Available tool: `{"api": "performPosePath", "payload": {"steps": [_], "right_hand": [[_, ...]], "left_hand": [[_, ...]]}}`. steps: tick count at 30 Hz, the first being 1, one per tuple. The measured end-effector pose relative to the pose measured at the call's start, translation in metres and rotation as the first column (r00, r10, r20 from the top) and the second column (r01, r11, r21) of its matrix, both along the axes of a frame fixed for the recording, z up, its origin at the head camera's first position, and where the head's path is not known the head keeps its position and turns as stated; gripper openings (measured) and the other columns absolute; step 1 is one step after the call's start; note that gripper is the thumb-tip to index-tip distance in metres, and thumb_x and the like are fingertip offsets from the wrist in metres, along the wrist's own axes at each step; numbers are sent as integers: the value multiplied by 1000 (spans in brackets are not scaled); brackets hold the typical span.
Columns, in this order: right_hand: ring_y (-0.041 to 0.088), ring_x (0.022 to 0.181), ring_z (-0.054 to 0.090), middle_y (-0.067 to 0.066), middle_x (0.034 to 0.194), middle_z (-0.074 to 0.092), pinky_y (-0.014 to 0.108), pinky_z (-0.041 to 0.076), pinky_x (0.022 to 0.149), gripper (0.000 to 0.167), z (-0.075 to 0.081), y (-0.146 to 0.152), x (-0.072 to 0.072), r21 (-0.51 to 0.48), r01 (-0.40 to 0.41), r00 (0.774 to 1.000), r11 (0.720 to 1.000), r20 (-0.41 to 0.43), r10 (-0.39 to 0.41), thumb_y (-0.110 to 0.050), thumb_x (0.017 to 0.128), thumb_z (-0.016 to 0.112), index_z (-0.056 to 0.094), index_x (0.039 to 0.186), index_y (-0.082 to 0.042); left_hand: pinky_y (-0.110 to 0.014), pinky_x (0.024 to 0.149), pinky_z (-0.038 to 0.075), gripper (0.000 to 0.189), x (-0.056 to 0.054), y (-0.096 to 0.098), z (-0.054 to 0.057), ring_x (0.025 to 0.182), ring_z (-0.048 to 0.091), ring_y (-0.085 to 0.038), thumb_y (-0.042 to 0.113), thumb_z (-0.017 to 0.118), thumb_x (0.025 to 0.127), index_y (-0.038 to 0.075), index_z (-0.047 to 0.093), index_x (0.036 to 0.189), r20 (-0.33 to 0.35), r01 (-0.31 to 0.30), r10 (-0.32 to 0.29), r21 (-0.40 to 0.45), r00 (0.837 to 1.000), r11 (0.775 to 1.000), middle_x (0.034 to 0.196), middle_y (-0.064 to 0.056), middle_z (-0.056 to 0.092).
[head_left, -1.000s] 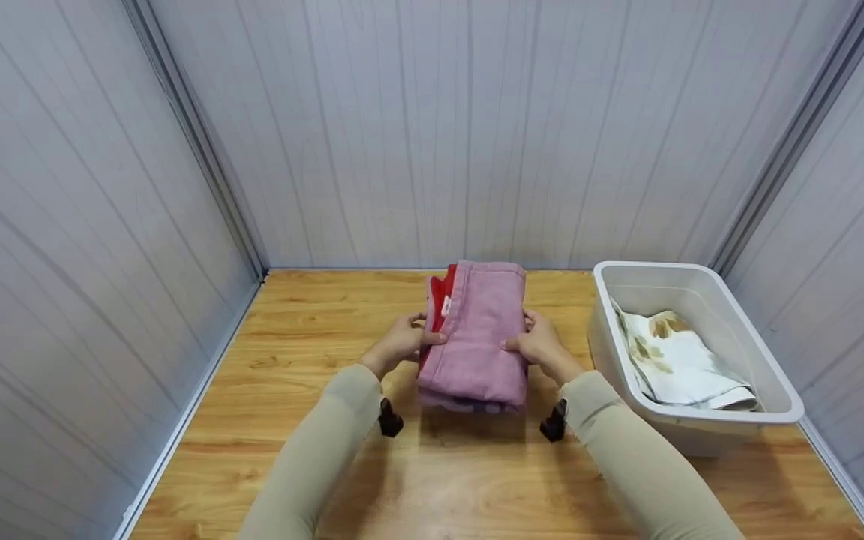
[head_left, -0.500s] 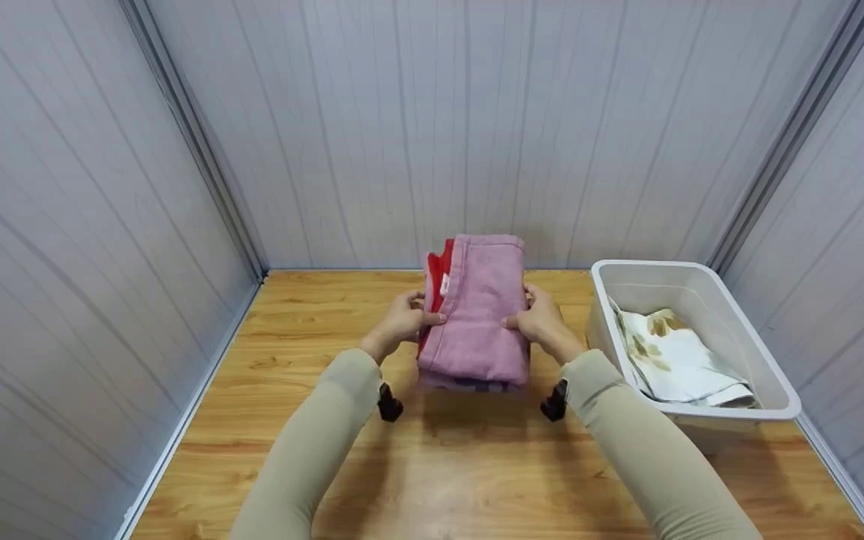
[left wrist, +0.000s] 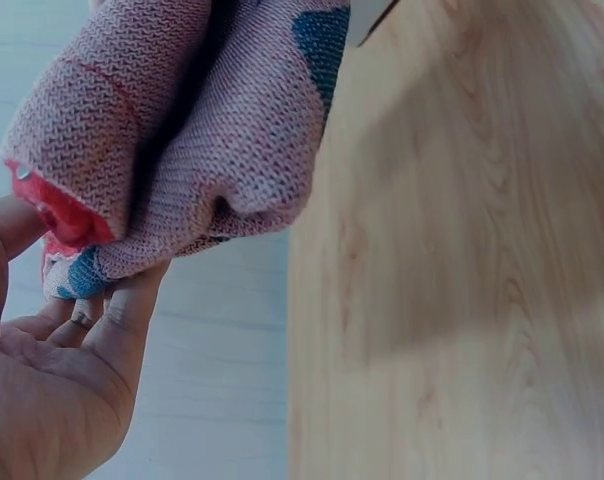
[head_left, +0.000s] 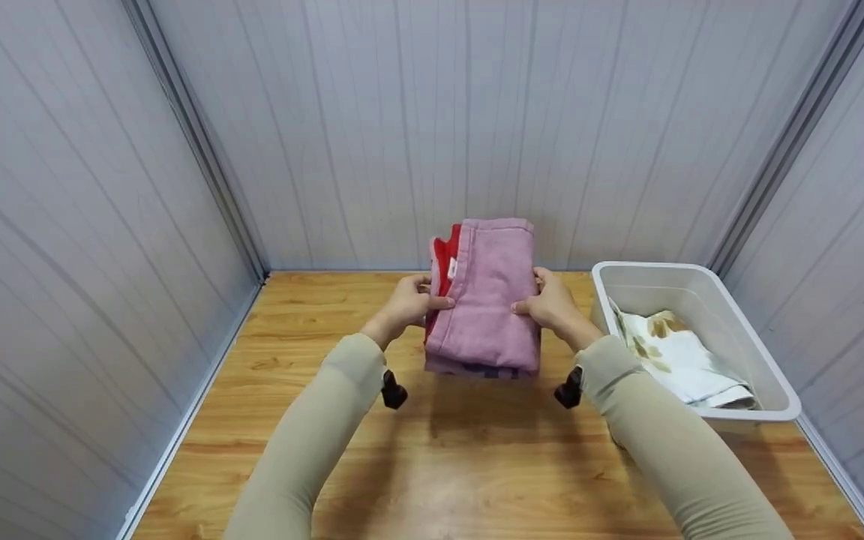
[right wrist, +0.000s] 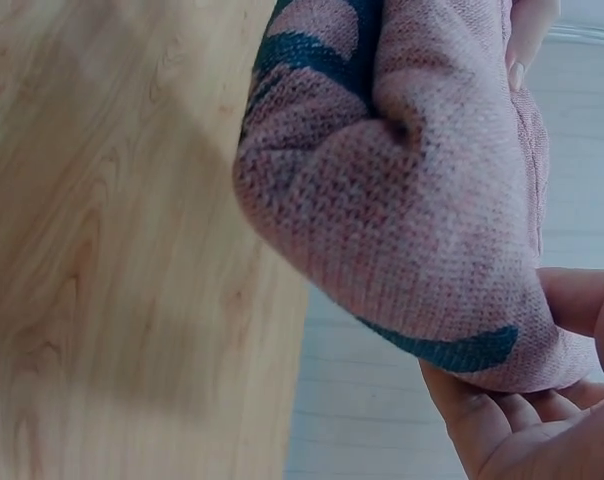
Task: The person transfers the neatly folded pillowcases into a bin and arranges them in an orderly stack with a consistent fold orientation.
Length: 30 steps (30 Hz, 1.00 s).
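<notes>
A folded pink cloth [head_left: 493, 300] is held up above the wooden surface, its shadow below it in the head view. Red fabric and a small white tag show along its left side. My left hand [head_left: 406, 304] grips that side, thumb on top and fingers underneath. On the opposite side my right hand [head_left: 554, 306] holds it the same way. Both wrist views show the cloth's knit underside with dark teal patches; the left wrist view also shows red lining [left wrist: 67, 212] at a rolled corner, close to my thumb.
To the right stands a white plastic tub [head_left: 646, 289] with a white leaf-printed cloth [head_left: 676, 360] inside. Pale panel walls enclose the wooden surface [head_left: 304, 352] at the back and both sides. Black wrist devices [head_left: 393, 390] hang below both sleeves.
Both hands have lifted the folded pink cloth and carried it away from the body, then slightly right. Their grip on its sides looks the same. The tub stays put.
</notes>
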State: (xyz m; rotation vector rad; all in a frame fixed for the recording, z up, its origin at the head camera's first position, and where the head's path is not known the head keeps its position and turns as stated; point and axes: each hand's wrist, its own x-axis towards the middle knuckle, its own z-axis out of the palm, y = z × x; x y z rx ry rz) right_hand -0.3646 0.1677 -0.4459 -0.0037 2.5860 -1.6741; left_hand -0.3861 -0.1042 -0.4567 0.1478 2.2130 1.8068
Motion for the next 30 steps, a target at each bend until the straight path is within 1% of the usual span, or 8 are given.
{"api": "performPosePath", "payload": {"steps": [3,6,9,12,18,23,27,30], "right_hand": [[46,140,57,37,154,53,57,52,116,84,8,3,2,5,-16,1000,1000,-7,16,9,90,74,33,163,9],[43,137,58,37,153,55,56,54,115,85,13,6,3,-6,-29,1000,1000,-6,29,9,90,74,33,164,9],[41,134,60,37,153,55,55,56,111,84,17,10,3,-34,-51,999,998,0,51,9,91,74,33,164,8],[39,131,61,37,153,55,51,60,105,83,20,15,4,-44,-70,998,997,2,70,7,92,75,33,164,7],[37,128,62,34,153,55,38,64,88,87,27,27,7,-24,-71,997,997,11,71,0,92,77,31,166,3],[29,115,65,31,153,54,29,64,73,91,36,37,12,-66,-79,996,995,40,82,-3,92,78,28,168,0],[23,107,66,31,154,52,29,64,69,94,41,45,14,-75,-97,994,992,42,100,-6,93,79,26,170,-1],[21,105,66,32,155,51,29,64,68,93,44,51,14,-75,-109,993,991,40,113,-6,93,78,25,170,-1]], "left_hand": [[-35,76,67,58,0,3,6,103,70,-23,14,82,96,-2,58,147,1,7,-7,-11,1000,1000,128,-18,68],[-36,80,67,56,0,4,11,102,70,-23,15,82,97,-2,58,145,3,7,-7,-19,1000,1000,125,-16,68],[-35,78,67,52,-1,7,15,100,70,-21,14,82,96,-2,60,141,-1,13,-13,-3,1000,1000,123,-14,68],[-34,76,66,48,-1,9,19,98,71,-20,13,82,96,-2,63,138,-14,23,-23,9,1000,1000,121,-13,69],[-32,74,66,49,2,17,27,95,72,-19,15,82,96,-2,63,138,-38,32,-32,10,999,999,116,-11,69],[-29,70,65,46,5,27,33,90,72,-17,17,83,96,0,64,135,-54,42,-40,32,998,999,110,-8,70],[-29,72,65,46,7,33,36,92,72,-17,17,83,96,1,65,135,-52,40,-37,54,998,998,111,-7,69],[-28,71,64,47,6,39,38,92,71,-16,17,84,96,2,65,136,-54,33,-29,63,998,997,112,-6,69]]}}
